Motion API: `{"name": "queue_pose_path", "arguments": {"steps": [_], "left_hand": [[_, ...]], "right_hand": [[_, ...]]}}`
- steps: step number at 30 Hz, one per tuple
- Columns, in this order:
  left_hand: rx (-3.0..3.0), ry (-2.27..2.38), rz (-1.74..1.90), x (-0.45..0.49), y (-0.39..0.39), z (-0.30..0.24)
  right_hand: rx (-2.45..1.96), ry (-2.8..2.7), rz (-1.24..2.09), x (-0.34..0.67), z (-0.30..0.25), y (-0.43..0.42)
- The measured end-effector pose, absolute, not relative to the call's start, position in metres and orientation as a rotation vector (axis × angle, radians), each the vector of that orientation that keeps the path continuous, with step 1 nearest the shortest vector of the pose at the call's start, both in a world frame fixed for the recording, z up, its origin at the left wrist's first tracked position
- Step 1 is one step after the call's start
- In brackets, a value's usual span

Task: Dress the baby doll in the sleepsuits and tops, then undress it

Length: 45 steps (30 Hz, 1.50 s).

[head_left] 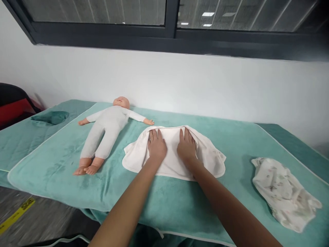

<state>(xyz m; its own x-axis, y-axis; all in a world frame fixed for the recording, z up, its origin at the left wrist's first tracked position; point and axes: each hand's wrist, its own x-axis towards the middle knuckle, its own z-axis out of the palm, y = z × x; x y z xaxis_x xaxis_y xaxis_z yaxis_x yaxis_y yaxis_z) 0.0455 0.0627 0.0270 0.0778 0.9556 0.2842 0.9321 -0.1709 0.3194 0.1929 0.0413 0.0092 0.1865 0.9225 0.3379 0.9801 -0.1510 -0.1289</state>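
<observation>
A white cloth [171, 161], perhaps a small garment, lies spread on the green cover with its sides folded in loose creases. My left hand [156, 145] rests palm down on its left part, fingers stretched toward the far edge. On the right part, my right hand [187, 147] lies the same way, fingers extended beside a raised fold. Some of the fabric overlaps the outer edges of both hands. Left of the cloth, a baby doll [109, 120] in a white bodysuit lies on its back with arms spread; one doll hand is close to the cloth's far left corner.
A crumpled white printed cloth [285, 192] lies at the right on the green cover [64, 175]. A small dark green cushion-like piece [51, 117] is at the far left, near a red and black item [15, 106]. The wall [164, 82] and window frame [169, 37] stand behind.
</observation>
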Motion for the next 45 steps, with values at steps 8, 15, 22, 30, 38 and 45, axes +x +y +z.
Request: {"name": "queue_pose_path", "arguments": {"steps": [8,15,22,30,38,45], "left_hand": [[2.302,1.934,0.701,0.057,0.084,0.014],[2.39,1.849,0.601,0.053,0.09,0.006],[2.416,1.82,0.57,0.05,0.078,0.003],[2.453,1.819,0.588,0.044,0.042,-0.001],[2.425,1.82,0.585,0.039,0.013,0.0],[2.407,1.806,0.622,0.033,-0.002,-0.001]], "right_hand": [[-2.085,-1.853,-0.094,0.211,-0.001,0.059],[-2.13,-1.864,-0.054,0.216,-0.006,0.069],[-2.079,-1.97,-0.125,0.208,-0.004,0.059],[-1.981,-2.135,-0.142,0.2,-0.005,0.032],[-1.962,-2.197,-0.136,0.19,-0.002,-0.008],[-1.919,-2.226,-0.116,0.182,0.001,-0.044]]}}
